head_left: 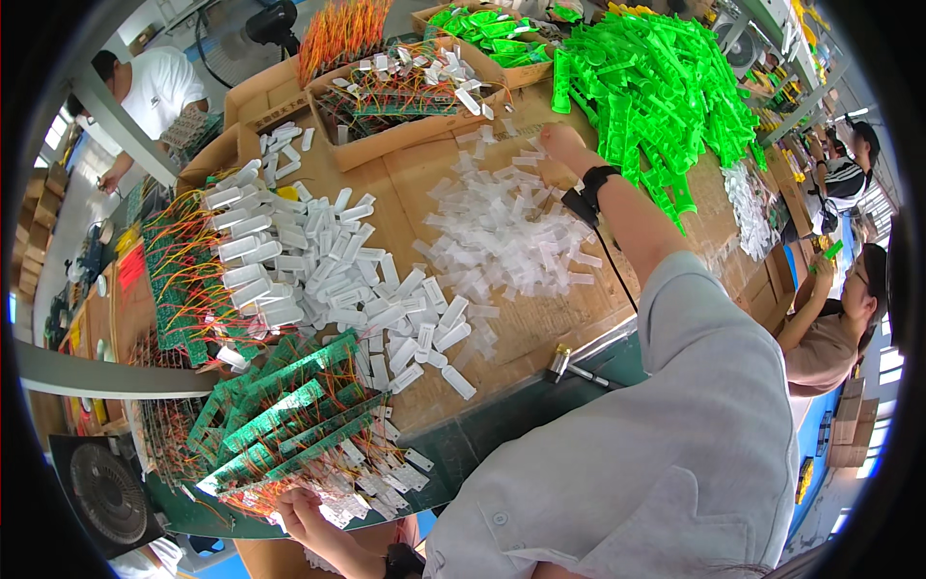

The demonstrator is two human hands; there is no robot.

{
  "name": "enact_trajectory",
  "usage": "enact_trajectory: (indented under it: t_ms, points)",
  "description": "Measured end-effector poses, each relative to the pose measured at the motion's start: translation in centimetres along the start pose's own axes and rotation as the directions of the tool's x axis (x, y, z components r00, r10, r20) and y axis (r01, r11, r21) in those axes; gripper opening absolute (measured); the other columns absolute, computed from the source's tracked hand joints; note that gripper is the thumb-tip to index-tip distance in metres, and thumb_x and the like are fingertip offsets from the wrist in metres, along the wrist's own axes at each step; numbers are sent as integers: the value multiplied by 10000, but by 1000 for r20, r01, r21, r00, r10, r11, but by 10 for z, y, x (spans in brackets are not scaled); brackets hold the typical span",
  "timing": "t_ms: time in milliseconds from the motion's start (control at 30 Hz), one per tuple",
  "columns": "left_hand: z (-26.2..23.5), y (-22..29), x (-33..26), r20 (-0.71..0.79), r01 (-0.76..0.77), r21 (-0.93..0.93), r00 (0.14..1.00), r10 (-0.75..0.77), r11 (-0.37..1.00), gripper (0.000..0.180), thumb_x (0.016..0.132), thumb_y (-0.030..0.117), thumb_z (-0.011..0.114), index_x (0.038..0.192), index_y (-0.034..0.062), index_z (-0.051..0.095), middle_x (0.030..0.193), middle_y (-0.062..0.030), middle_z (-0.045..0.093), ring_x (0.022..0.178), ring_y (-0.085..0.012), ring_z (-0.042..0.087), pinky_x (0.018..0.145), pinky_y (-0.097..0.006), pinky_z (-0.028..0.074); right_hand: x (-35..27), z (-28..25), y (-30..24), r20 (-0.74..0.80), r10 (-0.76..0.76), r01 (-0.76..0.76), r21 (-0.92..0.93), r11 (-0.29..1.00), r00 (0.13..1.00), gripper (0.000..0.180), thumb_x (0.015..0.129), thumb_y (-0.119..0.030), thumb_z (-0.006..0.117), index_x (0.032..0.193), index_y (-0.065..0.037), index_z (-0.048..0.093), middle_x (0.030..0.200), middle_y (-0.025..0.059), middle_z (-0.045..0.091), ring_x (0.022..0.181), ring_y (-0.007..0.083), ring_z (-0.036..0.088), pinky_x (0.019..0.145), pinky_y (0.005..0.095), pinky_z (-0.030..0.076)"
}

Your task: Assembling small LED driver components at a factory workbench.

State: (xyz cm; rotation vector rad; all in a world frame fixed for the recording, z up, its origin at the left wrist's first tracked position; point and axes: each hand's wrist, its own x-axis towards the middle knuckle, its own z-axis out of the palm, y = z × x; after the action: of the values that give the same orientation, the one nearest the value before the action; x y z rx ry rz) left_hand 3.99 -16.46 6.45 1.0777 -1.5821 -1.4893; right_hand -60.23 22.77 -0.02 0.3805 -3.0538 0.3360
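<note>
- Reaching far across the cardboard-covered table (540,328), the right hand (558,145) sits at the far edge of the heap of clear plastic pieces (502,241), just short of the pile of bright green plastic parts (656,87); by my reading this is a picking step, with parts being gathered from the far side.
- Right arm: stretched nearly straight and forward, a dark wrist band (593,183) on it, grey sleeve (675,318) at the shoulder. The fingers look loosely curled over the clear pieces, but the hand is small and turned away here, so I cannot tell whether they grip anything.
- Left hand (301,511): low at the near edge, fingers bent and resting on the fanned stack of green circuit boards with orange wires (280,415) and the small white parts beside it.
- The next move would call for a firm pinch on one slippery clear piece without dragging its neighbours.
- White plastic housings (318,270) lie massed between both hands.
</note>
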Motion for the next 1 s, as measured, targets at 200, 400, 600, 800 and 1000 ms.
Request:
enact_trajectory:
  t_ms: [200, 400, 600, 800, 1000]
  points:
    - [-5, -3, -9, -26, 14, 16, 1000, -14, 1000, 221, 1014, 105, 507, 796, 76, 492, 777, 3, 494, 714, -83, 396, 672, -238, 343, -71, 4, -78, 98, -257, 221, 280, 934, 962, 252, 924, -294, 631, 928, -51, 698, 743, 142, 660, 714, 312, 677, 646, 399, 529]
    - [-3, -5, -3, -46, 2, 5, 999, -2, 1000, 240, 1038, 121, 517, 804, 88, 479, 755, 10, 455, 700, -74, 377, 645, -232, 329, -97, -26, -135, -61, -399, 403, 188, 895, 915, 315, 959, -381, 578, 967, -90, 697, 851, 164, 701, 780, 367, 671, 704, 484, 528]
    - [-4, -4, 0, -23, 6, -9, 1000, -7, 1000, 204, 1008, 112, 527, 810, 64, 521, 772, 8, 489, 726, -89, 409, 685, -243, 348, 5, 64, -77, -486, -444, 429, -150, 891, 752, 311, 985, -385, 529, 1014, -122, 692, 948, 172, 699, 863, 388, 679, 762, 521, 540]
    - [-17, 0, -7, -59, 17, 21, 998, -15, 1000, 197, 1002, 111, 542, 811, 68, 520, 764, 14, 480, 728, -85, 412, 686, -245, 347, -75, -5, -131, -17, -386, 386, 4, 922, 922, 287, 1000, -349, 541, 1027, -106, 691, 1012, 182, 687, 964, 395, 656, 787, 502, 523]
    - [-25, 11, 9, -12, -21, 41, 1000, 22, 999, 214, 1002, 101, 538, 794, 71, 503, 753, 13, 484, 724, -82, 413, 683, -252, 348, -56, -1, -132, -140, -371, 381, 49, 923, 918, 265, 987, -311, 536, 988, -86, 676, 932, 188, 690, 821, 402, 675, 718, 516, 538]
